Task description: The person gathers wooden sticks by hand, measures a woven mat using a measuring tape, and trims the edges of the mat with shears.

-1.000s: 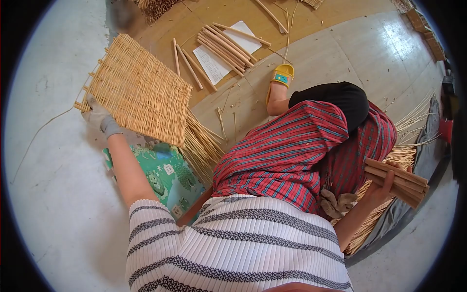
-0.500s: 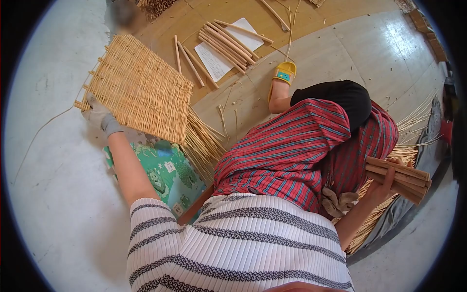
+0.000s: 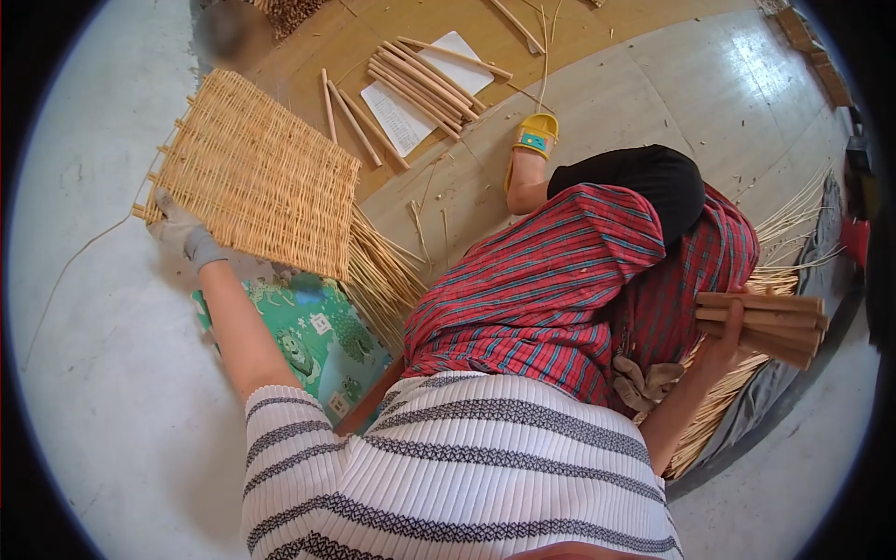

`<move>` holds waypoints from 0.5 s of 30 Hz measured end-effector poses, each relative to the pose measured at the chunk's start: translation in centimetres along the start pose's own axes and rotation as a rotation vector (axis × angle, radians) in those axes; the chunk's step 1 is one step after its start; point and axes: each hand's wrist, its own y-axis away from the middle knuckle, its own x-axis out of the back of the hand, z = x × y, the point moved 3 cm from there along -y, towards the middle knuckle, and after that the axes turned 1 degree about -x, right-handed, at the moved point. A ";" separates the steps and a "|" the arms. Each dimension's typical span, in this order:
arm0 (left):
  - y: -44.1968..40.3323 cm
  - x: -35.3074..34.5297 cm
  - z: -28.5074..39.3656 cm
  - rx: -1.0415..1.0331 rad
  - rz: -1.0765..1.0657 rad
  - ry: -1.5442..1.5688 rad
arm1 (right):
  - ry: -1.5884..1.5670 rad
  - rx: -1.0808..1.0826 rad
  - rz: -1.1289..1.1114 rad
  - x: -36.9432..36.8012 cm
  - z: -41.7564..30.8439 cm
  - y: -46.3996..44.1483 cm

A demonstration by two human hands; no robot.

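Observation:
My left hand (image 3: 179, 229), in a pale glove, grips the lower left edge of a woven wicker panel (image 3: 257, 177). The panel is held up at a tilt, with stick ends and a loose strand along its left side. My bare right hand (image 3: 723, 341) is wrapped round a bundle of short wooden sticks (image 3: 775, 327) out at the right, above a pile of wicker strands (image 3: 709, 415). Below the panel lies a green printed mat (image 3: 299, 336), and a bunch of loose wicker strands (image 3: 378, 275) shows beside it.
Several wooden sticks (image 3: 425, 89) lie on a written sheet of paper (image 3: 397, 117) on the floor ahead. A foot in a yellow slipper (image 3: 532, 145) rests nearby. A crumpled glove (image 3: 644, 383) lies on the red striped cloth (image 3: 532, 271) over my lap.
The bundle of sticks in my right hand has risen slightly and turned more level. My left hand still holds the wicker panel, which has hardly moved. The whole view has shifted a little.

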 end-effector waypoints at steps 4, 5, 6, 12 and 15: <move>-2.9 -1.7 -2.9 -0.099 0.096 -0.095 | 0.055 -0.027 -0.005 -0.2 1.7 0.5; -3.0 -1.8 -3.2 -0.094 0.091 -0.043 | 0.039 -0.003 0.004 -0.2 1.6 0.6; -2.6 -1.7 -2.9 -0.090 0.083 0.009 | 0.041 -0.003 0.008 -0.2 1.5 0.7; -3.0 -1.8 -2.9 -0.134 0.137 -0.072 | 0.013 -0.024 0.068 0.3 1.9 0.6; -1.6 -1.1 -1.7 -0.087 0.068 0.017 | 0.085 -0.011 -0.008 0.6 2.0 0.5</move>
